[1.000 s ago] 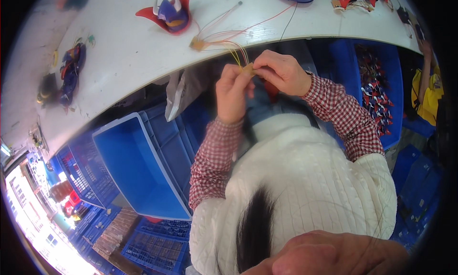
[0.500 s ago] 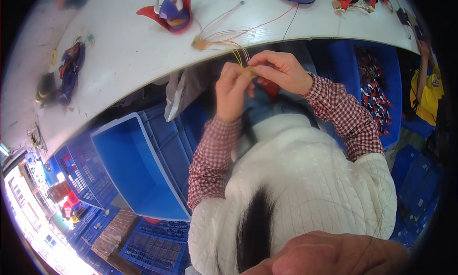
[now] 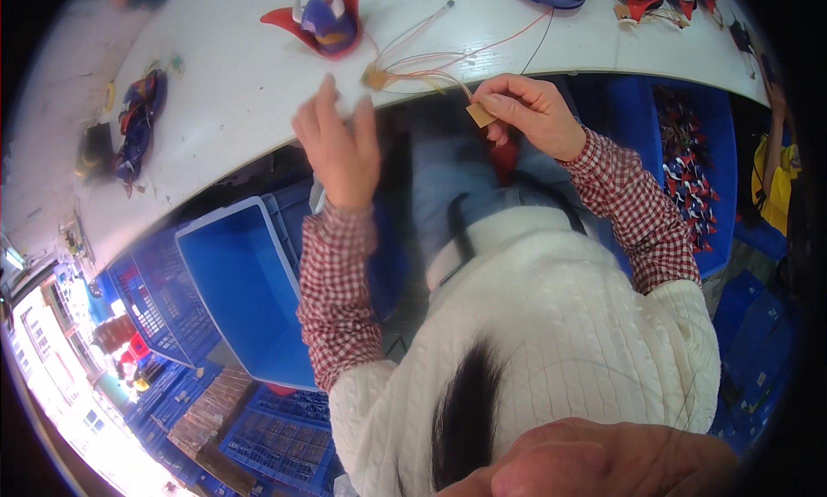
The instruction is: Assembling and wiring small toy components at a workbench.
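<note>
**Small tan board in the right grip, wires running away to the tabletop**

The right hand (image 3: 530, 114) pinches a small flat tan square board (image 3: 480, 114) between thumb and fingers, just off the near edge of the white curved tabletop (image 3: 233, 92). From this board a bundle of thin red and yellow wires (image 3: 422, 62) runs up and to the left, onto the tabletop, so its long axis points away from the grip. The left hand (image 3: 340, 144) is released, fingers spread and holding nothing (it hovers over the tabletop edge, left of the board). The wires lie between both hands, a little nearer to the right one.
</note>
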